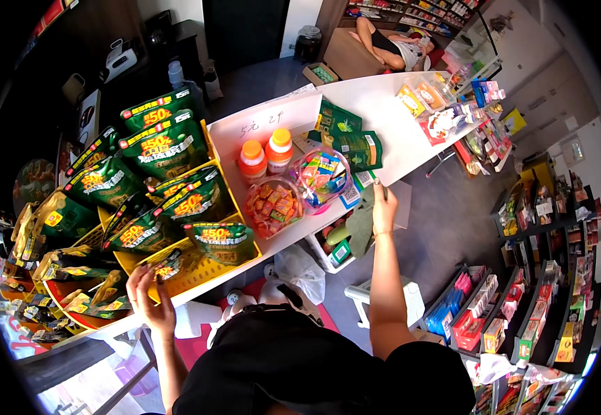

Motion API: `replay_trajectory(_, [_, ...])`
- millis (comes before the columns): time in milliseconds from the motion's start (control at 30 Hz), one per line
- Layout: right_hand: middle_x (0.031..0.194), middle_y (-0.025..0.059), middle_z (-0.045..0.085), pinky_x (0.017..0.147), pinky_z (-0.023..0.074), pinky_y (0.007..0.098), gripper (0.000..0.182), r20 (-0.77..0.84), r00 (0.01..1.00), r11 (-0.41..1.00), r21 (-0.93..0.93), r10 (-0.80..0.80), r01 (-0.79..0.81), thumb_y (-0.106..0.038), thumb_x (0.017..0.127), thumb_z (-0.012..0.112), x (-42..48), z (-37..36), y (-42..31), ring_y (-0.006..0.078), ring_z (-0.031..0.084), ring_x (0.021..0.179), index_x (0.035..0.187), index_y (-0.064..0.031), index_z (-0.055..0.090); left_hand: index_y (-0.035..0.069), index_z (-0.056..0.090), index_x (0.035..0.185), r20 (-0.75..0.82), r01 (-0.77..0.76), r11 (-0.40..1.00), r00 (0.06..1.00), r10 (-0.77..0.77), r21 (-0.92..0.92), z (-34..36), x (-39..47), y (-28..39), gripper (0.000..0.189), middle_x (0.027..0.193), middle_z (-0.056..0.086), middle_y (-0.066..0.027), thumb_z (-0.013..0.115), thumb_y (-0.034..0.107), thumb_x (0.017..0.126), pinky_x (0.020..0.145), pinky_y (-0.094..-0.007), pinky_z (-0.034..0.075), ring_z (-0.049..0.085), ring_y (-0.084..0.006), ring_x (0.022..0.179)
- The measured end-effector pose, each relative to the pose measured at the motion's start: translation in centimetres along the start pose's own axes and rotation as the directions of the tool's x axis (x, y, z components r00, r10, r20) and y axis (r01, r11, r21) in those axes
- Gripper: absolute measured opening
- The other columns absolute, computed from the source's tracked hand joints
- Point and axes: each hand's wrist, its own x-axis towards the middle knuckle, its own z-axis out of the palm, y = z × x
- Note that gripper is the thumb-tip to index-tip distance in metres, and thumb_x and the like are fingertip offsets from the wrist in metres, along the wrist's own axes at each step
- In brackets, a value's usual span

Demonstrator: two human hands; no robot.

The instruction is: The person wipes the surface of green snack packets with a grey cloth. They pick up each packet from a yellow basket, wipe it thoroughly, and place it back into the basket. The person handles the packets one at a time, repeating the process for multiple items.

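Observation:
My left hand [151, 303] is at the front corner of a yellow plastic basket [204, 270], its rim passing between my fingers and thumb. Just beyond my fingertips, a small dark packet [168, 265] lies inside. Green snack pouches [222, 243] with printed writing stand upright in the basket's compartments. From my right hand [385, 207] hangs a grey-green cloth [361, 228], pinched at its upper end beyond the counter's front edge. Partly behind the cloth is a white crate [331, 264] holding a green vegetable or fruit [337, 235].
On the white counter [367, 104] stand two orange-capped bottles [279, 150], a tub of wrapped sweets [274, 205] and a round container of packets [323, 174]. A white step stool [409, 301] and stocked shelves [518, 306] are at right. A person [401, 52] reclines behind the counter.

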Motion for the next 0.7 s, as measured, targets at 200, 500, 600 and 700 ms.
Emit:
replay_trajectory(200, [0.1,0.0165,0.061,0.08,0.0484,0.0444,0.059,0.483,0.863,0.442,-0.748,-0.149,0.495,-0.024,0.072,0.07,5.6,3.3,5.4,0.0357,0.062,0.09,0.125,-0.0117,0.046,0.002,0.059,0.106,0.054,-0.031,1.0,0.998,0.031,0.0,3.2,1.0,3.4,0.035,0.11,0.056,-0.017,0.057,-0.009,0.074,0.091,-0.0404,0.042,0.054,-0.0314,0.103])
replay_trajectory(500, [0.078,0.0084,0.058,0.065,0.0416,0.0381,0.021,0.771,0.541,-0.086,-0.597,-0.335,0.798,-0.028,0.077,0.056,9.6,6.0,8.4,0.0252,0.062,0.064,0.09,-0.0115,0.052,0.002,0.058,0.107,-0.035,0.087,0.996,0.996,-0.086,0.03,4.4,-1.6,4.7,0.029,0.108,0.057,-0.0167,0.056,-0.007,0.079,0.091,-0.0415,0.042,0.054,-0.032,0.104])
replay_trajectory(600, [0.078,0.0079,0.055,0.068,0.0379,0.0359,0.02,0.816,0.507,-0.192,-0.564,-0.277,0.803,-0.031,0.075,0.055,9.9,6.1,8.9,0.0223,0.059,0.068,0.083,-0.0124,0.056,0.002,0.058,0.106,-0.046,0.146,0.989,0.988,-0.146,-0.009,5.2,-2.1,5.3,0.027,0.107,0.058,-0.0166,0.058,-0.007,0.08,0.089,-0.0396,0.043,0.055,-0.0313,0.103])
replay_trajectory(700, [0.078,0.0089,0.053,0.07,0.0362,0.035,0.02,0.837,0.458,-0.244,-0.531,-0.3,0.811,-0.031,0.074,0.055,10.2,6.5,9.1,0.0222,0.055,0.072,0.08,-0.0128,0.06,0.002,0.058,0.106,-0.021,0.095,0.995,0.995,-0.095,-0.001,5.6,-1.3,6.2,0.027,0.105,0.059,-0.0166,0.058,-0.007,0.08,0.088,-0.0388,0.044,0.056,-0.031,0.102])
